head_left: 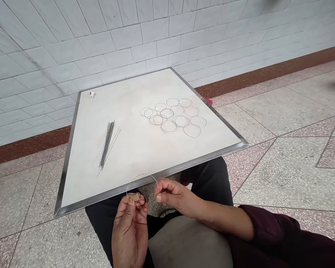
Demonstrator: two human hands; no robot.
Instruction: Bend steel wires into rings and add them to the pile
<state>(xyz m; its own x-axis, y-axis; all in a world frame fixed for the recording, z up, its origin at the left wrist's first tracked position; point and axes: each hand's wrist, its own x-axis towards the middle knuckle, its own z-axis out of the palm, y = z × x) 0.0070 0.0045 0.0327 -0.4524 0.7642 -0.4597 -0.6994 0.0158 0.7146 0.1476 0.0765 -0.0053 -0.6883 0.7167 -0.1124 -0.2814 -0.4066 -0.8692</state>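
Near the front edge of the table, a thin wire [141, 174] bent into a loop stands up between my two hands. My left hand [131, 229], palm up, pinches its left side between thumb and fingers. Something tan, like a wrap or tape [135, 197], covers part of a finger there. The fingers of my right hand [171, 195] are closed on the loop's right side, with thumb and forefinger pressed together. Whether the wire's ends meet is hidden by the hands. Several wire rings [192, 130] lie overlapping on the table's right side. A bundle of straight wires [107, 145] lies at the left.
The white table [131, 149] has a metal rim and stands close to a tiled wall [128, 37]. A small white and red object [92, 95] sits at its far left corner. My knees are under the front edge, above a speckled floor [290, 178].
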